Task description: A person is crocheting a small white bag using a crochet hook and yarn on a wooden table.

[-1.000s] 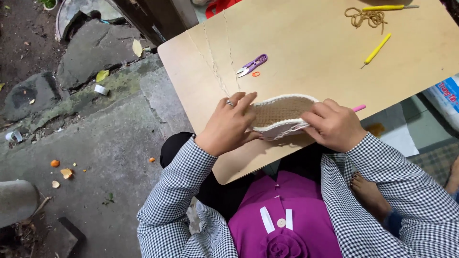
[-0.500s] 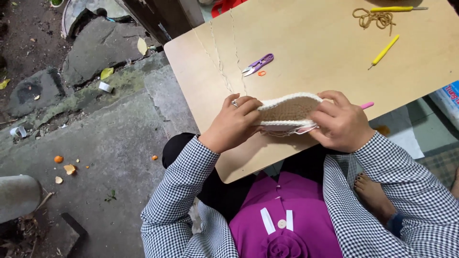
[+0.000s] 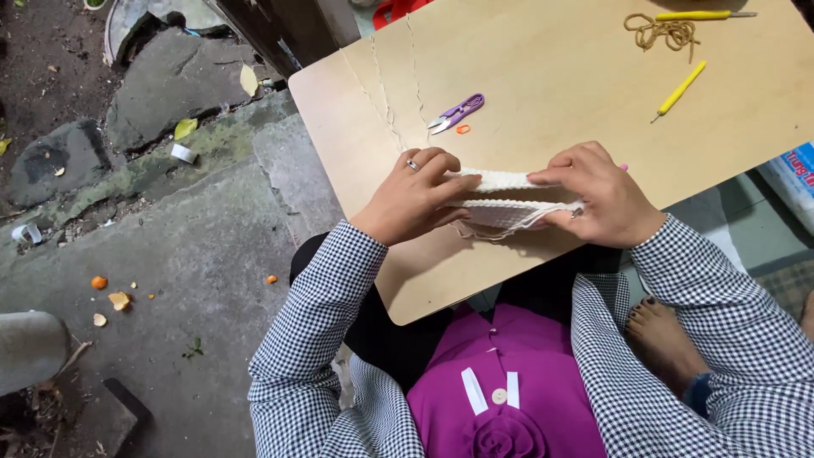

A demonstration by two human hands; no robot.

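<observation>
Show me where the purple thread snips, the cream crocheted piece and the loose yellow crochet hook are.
purple thread snips (image 3: pixel 459 111): head view, on the purple handle.
cream crocheted piece (image 3: pixel 502 181): head view, on its upper edge between the two hands.
yellow crochet hook (image 3: pixel 681 88): head view, on the middle of its yellow handle.

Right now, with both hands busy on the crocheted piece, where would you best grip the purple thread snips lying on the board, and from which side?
Grip the purple thread snips across the handle, its upper-right end, coming from above. They lie flat on the wooden board with the metal blades pointing lower left, toward the left hand, so the handle end keeps fingers off the tips.
</observation>
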